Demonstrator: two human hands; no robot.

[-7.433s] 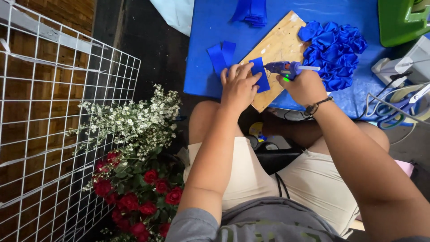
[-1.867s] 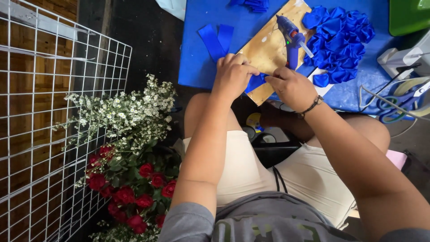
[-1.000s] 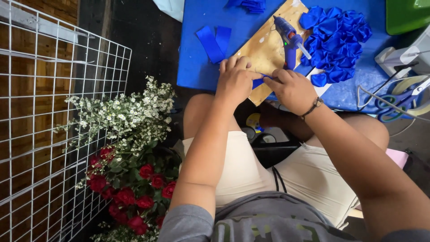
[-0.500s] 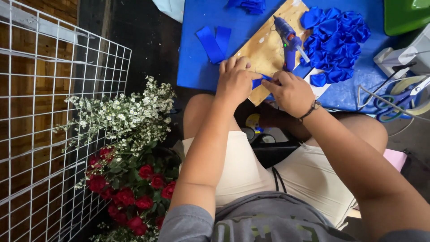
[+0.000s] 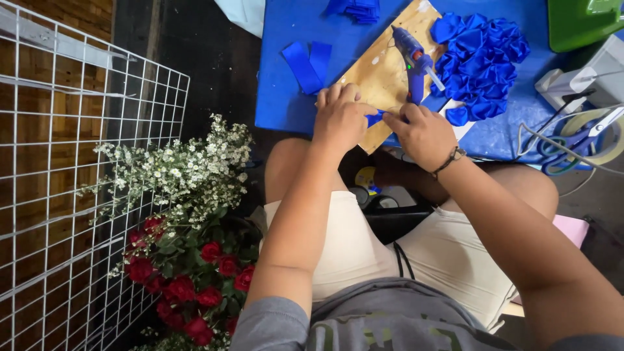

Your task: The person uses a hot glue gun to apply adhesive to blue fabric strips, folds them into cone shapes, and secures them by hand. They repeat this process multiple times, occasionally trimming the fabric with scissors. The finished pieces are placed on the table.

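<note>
My left hand (image 5: pixel 342 118) and my right hand (image 5: pixel 420 132) meet at the near edge of a wooden board (image 5: pixel 383 67) and pinch a small folded piece of blue ribbon (image 5: pixel 374 117) between their fingertips. A blue glue gun (image 5: pixel 414 55) lies on the board just beyond my right hand. To its right sits a pile of folded blue ribbon petals (image 5: pixel 482 62). Two flat blue ribbon strips (image 5: pixel 308 64) lie on the blue table cover (image 5: pixel 286 97) left of the board.
A white wire grid panel (image 5: pixel 71 182) leans at the left. Beside my left knee stand white small flowers (image 5: pixel 179 170) and red roses (image 5: pixel 188 279). Blue-handled scissors (image 5: pixel 572 140), cables and a green container (image 5: pixel 582 19) occupy the right side.
The glue gun went from my right hand onto the board. Both hands now pinch the blue ribbon piece together at the board's near edge, and have stayed there over the last second.
</note>
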